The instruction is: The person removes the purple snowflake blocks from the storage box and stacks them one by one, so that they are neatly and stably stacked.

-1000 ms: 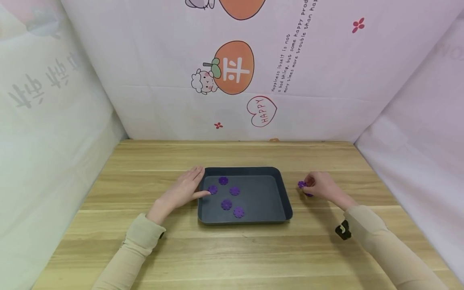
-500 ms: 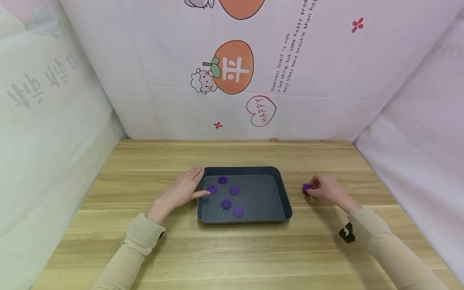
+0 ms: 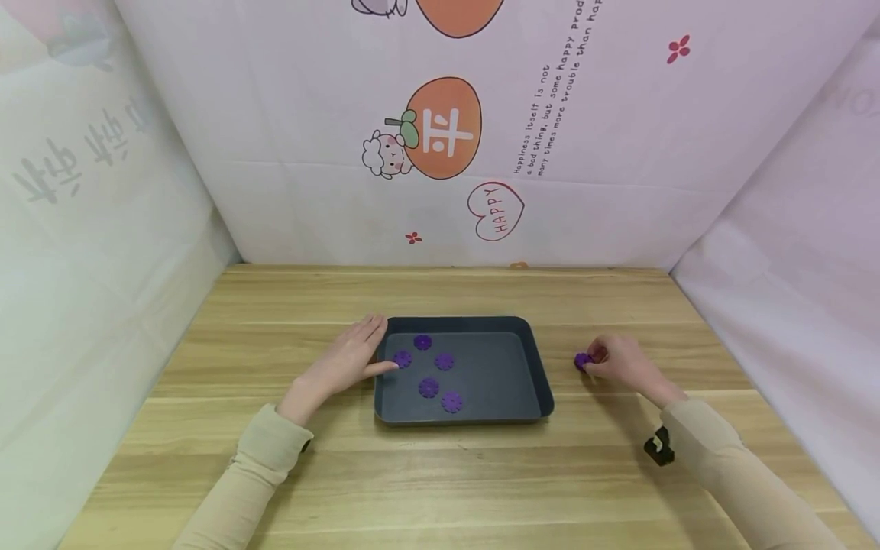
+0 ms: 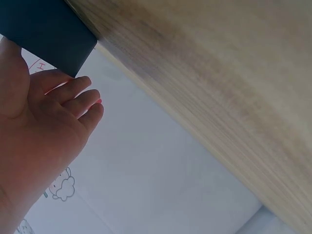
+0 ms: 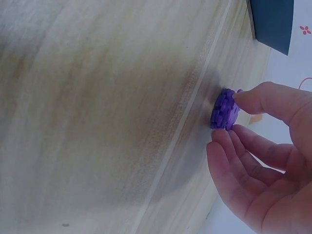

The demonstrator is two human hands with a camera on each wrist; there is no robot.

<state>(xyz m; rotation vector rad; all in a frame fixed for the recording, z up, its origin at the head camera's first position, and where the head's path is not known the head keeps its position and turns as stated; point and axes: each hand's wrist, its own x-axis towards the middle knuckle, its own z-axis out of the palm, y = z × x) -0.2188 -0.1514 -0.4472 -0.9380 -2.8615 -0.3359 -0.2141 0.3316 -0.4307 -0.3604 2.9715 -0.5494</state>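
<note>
A dark grey rectangular tray (image 3: pixel 491 374) holds several purple snowflake discs, notched and flat, such as one disc (image 3: pixel 451 402) near its front. My left hand (image 3: pixel 347 357) rests on the tray's left side, fingers straight along the outside, with the thumb reaching over the rim beside another disc (image 3: pixel 402 359). In the left wrist view, the fingers of the left hand (image 4: pixel 53 107) lie against the tray's corner (image 4: pixel 63 39). Right of the tray, my right hand (image 3: pixel 619 360) pinches a small stack of purple snowflake discs (image 5: pixel 225 109) between thumb and fingertips, close over the table.
The wooden table (image 3: pixel 467 489) carries the tray near its middle. A printed white cloth (image 3: pixel 309 137) hangs behind the table's back edge, with more cloth at both sides. A dark object (image 3: pixel 660 448) sits by the right cuff.
The discs at my right hand were spread apart and now sit together as one stack. That hand shifted slightly right and down. My left hand and the tray stay in place.
</note>
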